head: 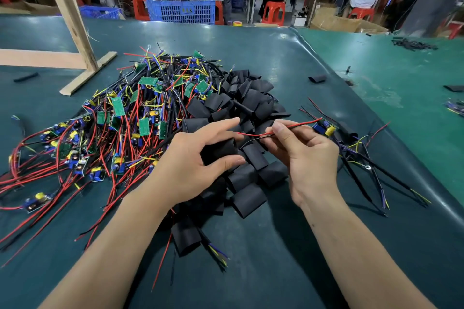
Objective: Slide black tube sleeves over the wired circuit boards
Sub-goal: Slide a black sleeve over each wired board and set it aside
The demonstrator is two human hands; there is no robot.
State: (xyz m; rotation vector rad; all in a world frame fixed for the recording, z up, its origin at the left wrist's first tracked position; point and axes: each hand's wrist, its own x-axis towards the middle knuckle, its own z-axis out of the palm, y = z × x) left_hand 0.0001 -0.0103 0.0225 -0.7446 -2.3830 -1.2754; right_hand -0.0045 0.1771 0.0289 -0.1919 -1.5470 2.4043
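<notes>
My left hand (200, 155) grips a black tube sleeve (221, 150) between thumb and fingers, its open end facing right. My right hand (298, 150) pinches the red and black wires (298, 124) of a small circuit board (326, 128), which hangs to the right of the fingers. The wire tips point left at the sleeve's mouth, a short gap away. Under both hands lies a heap of loose black sleeves (248, 103). To the left spreads a big pile of wired circuit boards (120, 120) with green backs, blue and yellow parts, and red wires.
A dark green mat (276, 258) covers the table. Sleeved boards with trailing wires (364, 165) lie to the right. A wooden frame (75, 32) stands at the back left. A blue crate (180, 7), red stools and seated people are beyond the table.
</notes>
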